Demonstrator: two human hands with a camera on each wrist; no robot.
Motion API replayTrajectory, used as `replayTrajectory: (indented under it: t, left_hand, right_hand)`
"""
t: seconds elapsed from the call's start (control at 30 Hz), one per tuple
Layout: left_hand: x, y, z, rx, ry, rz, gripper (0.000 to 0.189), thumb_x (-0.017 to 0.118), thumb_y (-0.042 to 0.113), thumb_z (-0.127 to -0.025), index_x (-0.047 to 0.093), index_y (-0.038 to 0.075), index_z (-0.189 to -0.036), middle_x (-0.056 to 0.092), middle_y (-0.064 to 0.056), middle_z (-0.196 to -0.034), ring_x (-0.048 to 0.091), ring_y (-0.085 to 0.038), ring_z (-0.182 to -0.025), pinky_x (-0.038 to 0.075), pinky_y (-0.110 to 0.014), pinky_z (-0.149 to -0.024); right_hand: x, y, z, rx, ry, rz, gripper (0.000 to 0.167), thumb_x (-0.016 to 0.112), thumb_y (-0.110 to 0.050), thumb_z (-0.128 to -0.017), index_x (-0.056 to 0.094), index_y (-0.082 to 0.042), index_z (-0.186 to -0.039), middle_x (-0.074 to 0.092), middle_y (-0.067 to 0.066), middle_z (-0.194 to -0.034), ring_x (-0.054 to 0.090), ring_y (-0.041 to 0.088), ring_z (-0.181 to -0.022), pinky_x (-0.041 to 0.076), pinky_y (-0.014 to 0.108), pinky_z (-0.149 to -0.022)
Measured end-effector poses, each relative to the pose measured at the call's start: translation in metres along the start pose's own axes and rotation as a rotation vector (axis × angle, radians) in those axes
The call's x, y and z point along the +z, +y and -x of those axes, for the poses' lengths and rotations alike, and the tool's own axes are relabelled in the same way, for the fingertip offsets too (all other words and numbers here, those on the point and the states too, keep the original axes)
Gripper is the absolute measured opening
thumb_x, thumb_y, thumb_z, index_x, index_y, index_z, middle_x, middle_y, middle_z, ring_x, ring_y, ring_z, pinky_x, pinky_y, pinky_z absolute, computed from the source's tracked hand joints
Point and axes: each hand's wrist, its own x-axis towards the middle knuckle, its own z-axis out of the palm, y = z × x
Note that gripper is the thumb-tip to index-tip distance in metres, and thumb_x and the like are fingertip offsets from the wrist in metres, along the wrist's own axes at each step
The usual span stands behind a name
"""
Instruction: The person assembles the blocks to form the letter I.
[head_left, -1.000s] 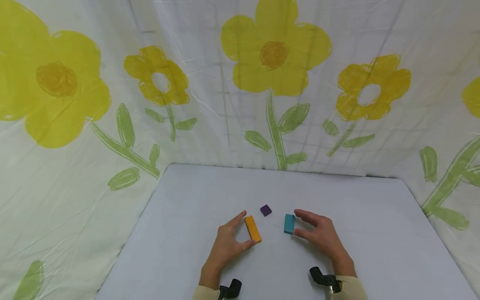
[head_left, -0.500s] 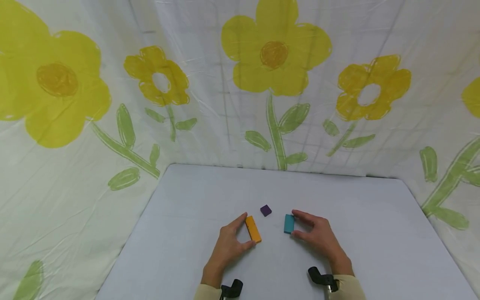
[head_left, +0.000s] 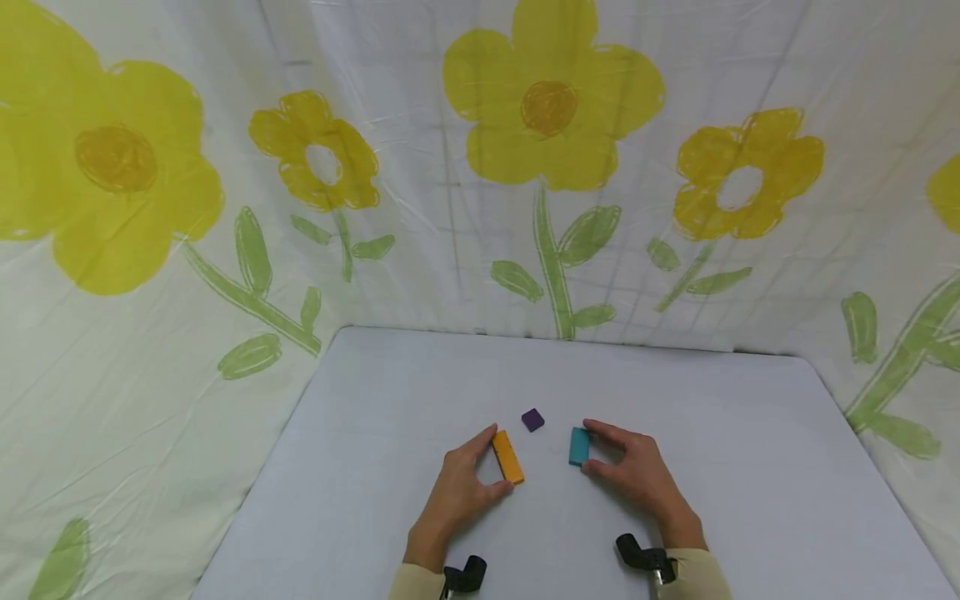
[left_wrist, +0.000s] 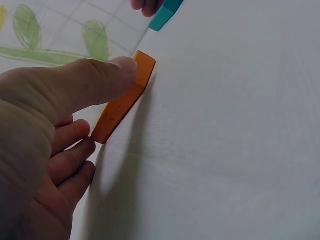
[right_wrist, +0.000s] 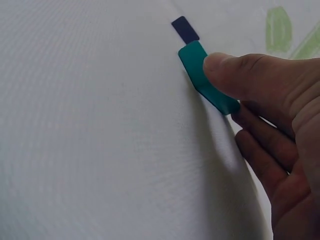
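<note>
On the white table lies an orange rectangular block (head_left: 508, 457), tilted slightly. My left hand (head_left: 455, 493) pinches it lengthwise, thumb at the near end and a fingertip at the far end; in the left wrist view the thumb covers part of the orange block (left_wrist: 118, 107). To the right, a shorter teal block (head_left: 579, 447) sits between the thumb and fingertip of my right hand (head_left: 642, 473), which pinches it by its ends. The right wrist view has the thumb in front of the teal block (right_wrist: 200, 75). A small purple cube (head_left: 533, 420) rests untouched between and beyond both blocks.
The white tabletop (head_left: 420, 375) ends at a curtain (head_left: 412, 275) printed with yellow flowers, which rises behind it and along both sides. Each wrist wears a black camera mount, one at the left (head_left: 467, 575) and one at the right (head_left: 643, 554).
My right hand has shifted slightly left, its fingertips closing in on the teal block. The left hand has moved a little to the right at the orange block. The blocks and cube stay put.
</note>
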Motion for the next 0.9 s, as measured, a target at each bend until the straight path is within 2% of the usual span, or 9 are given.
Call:
replayTrajectory:
  t: [0.4, 0.67, 0.9]
  left_hand:
    - [-0.0002, -0.0001, -0.0013, 0.024, -0.004, -0.029, 0.093, 0.099, 0.020, -0.082, 0.053, 0.004, -0.161, 0.060, -0.013, -0.162, 0.059, -0.035, -0.149, 0.048, -0.053, -0.123]
    - [0.0003, -0.0001, -0.0009, 0.010, -0.003, -0.020, 0.090, 0.098, 0.019, -0.083, 0.054, 0.006, -0.160, 0.060, -0.012, -0.161, 0.059, -0.034, -0.149, 0.048, -0.052, -0.123]
    - [0.0014, -0.0016, 0.0004, 0.018, 0.001, -0.016, 0.095, 0.098, 0.021, -0.083, 0.050, 0.004, -0.163, 0.057, -0.014, -0.164, 0.057, -0.034, -0.151, 0.047, -0.052, -0.124]
  right_hand:
    - [0.0003, -0.0005, -0.0002, -0.003, -0.005, -0.002, 0.068, 0.094, -0.020, -0.086, 0.069, -0.016, -0.150, 0.072, 0.007, -0.147, 0.064, 0.037, -0.143, 0.052, 0.062, -0.118]
    - [0.0037, 0.0015, 0.0001, 0.007, 0.017, 0.006, 0.067, 0.095, -0.020, -0.086, 0.071, -0.017, -0.148, 0.074, 0.007, -0.145, 0.066, 0.036, -0.141, 0.053, 0.061, -0.117]
    - [0.0045, 0.0003, 0.0012, 0.014, 0.028, -0.009, 0.067, 0.095, -0.020, -0.085, 0.071, -0.018, -0.147, 0.074, 0.007, -0.145, 0.067, 0.036, -0.140, 0.052, 0.060, -0.118]
